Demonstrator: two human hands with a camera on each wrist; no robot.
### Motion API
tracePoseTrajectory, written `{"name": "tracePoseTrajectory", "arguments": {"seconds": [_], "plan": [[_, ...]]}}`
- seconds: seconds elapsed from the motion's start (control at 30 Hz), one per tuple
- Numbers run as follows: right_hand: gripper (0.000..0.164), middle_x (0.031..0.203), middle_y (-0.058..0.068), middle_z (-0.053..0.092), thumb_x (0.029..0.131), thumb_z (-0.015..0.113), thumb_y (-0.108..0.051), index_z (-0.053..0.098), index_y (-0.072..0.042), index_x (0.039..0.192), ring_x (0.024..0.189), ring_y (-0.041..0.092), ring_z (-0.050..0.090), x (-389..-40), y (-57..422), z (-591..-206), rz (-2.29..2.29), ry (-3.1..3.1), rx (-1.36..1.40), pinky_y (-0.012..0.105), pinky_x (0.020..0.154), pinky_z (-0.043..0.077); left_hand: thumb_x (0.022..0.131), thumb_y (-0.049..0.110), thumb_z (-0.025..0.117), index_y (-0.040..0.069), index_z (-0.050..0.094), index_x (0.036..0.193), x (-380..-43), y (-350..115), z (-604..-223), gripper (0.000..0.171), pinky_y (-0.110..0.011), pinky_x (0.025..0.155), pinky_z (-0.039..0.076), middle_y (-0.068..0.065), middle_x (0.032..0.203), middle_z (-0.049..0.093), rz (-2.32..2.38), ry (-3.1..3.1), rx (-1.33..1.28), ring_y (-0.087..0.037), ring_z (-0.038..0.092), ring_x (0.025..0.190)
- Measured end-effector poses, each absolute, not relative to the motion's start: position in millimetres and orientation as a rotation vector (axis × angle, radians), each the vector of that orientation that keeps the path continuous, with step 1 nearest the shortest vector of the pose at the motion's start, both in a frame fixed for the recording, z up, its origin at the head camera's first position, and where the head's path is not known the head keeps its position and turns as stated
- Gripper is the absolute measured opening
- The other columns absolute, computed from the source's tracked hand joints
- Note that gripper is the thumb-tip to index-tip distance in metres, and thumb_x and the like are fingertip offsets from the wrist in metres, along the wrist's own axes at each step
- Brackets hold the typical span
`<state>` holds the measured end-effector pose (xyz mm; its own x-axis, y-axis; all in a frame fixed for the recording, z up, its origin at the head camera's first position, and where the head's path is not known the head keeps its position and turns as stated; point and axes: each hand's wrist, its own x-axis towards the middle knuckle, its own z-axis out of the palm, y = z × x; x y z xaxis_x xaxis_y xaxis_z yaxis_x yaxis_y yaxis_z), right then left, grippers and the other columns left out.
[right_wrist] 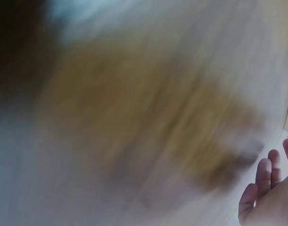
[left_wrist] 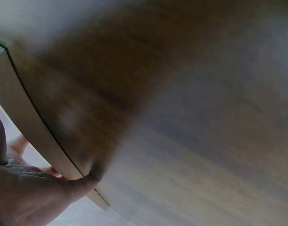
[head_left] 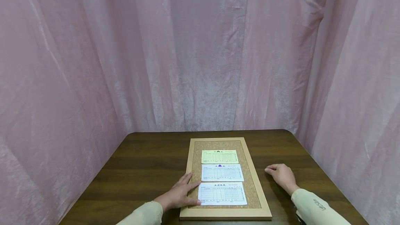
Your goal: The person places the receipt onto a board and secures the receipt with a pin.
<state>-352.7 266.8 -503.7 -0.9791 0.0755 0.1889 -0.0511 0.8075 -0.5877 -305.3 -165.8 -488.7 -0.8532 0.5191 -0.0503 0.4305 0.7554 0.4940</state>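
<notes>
A cork board [head_left: 206,145] with a pale wooden frame lies flat on the dark wood table. Three printed form slips run down it in a column: a yellow-green one [head_left: 219,157] at the top, a white one [head_left: 222,173] in the middle and another white one [head_left: 222,194] at the bottom. My left hand [head_left: 178,195] rests with fingers spread over the frame's left side, fingertips at the left edge of the bottom slip. In the left wrist view, the left hand [left_wrist: 30,197] lies along the wooden frame [left_wrist: 35,122]. Right of the board, my right hand [head_left: 283,176] rests on the tabletop, fingers loosely bent, holding nothing.
The dark wood table [head_left: 150,162] extends on both sides of the board. Pink velvety curtains [head_left: 200,51] hang behind it and along the left and right. Both wrist views are mostly blurred wood surface, with the right hand [right_wrist: 273,197] in a lower corner.
</notes>
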Motion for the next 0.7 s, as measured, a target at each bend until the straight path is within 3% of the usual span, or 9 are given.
{"name": "tracePoseTrajectory", "arguments": {"seconds": [0.4, 0.7], "plan": [[0.024, 0.107, 0.018, 0.072, 0.095, 0.067, -0.023, 0.077, -0.003, 0.104, 0.110, 0.044, 0.061, -357, 260, -493, 1.067, -2.672, -0.080, 0.056, 0.089, 0.046, 0.083, 0.053, 0.076, 0.018, 0.052, 0.146, -307, -165, -492, 0.077, -0.067, 0.108, 0.023, -0.025, 0.159, 0.021, 0.703, 2.766, 0.742, -0.046, 0.013, 0.146], [0.030, 0.109, 0.017, 0.072, 0.096, 0.065, -0.025, 0.075, -0.001, 0.111, 0.103, 0.040, 0.065, -359, 256, -488, 1.106, -2.628, -0.116, 0.052, 0.084, 0.049, 0.083, 0.053, 0.076, 0.017, 0.052, 0.146, -306, -166, -489, 0.077, -0.068, 0.108, 0.023, -0.026, 0.159, 0.021, 0.693, 2.768, 0.751, -0.047, 0.014, 0.146]]}}
